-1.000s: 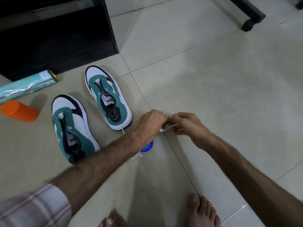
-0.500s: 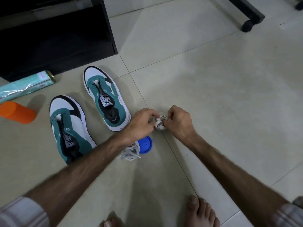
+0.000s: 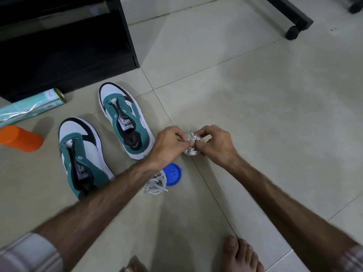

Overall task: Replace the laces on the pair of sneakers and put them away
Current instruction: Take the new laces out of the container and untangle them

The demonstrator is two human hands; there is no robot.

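Fingers of my left hand [image 3: 170,143] and my right hand [image 3: 215,143] are curled in, both pinching the white lace bundle [image 3: 191,143] between them, low over the tiled floor [image 3: 255,107] beside a grout line. Just left of my hands, the nearer teal-and-white sneaker [image 3: 125,120] lies unlaced; the second sneaker [image 3: 81,154] sits further left, also unlaced. Under my left forearm there's a loose pile of white laces [image 3: 156,183], touching a blue lid [image 3: 172,174]. Orange bottle [image 3: 20,138] and a foil roll [image 3: 31,108] off left, by the black cabinet [image 3: 64,40].
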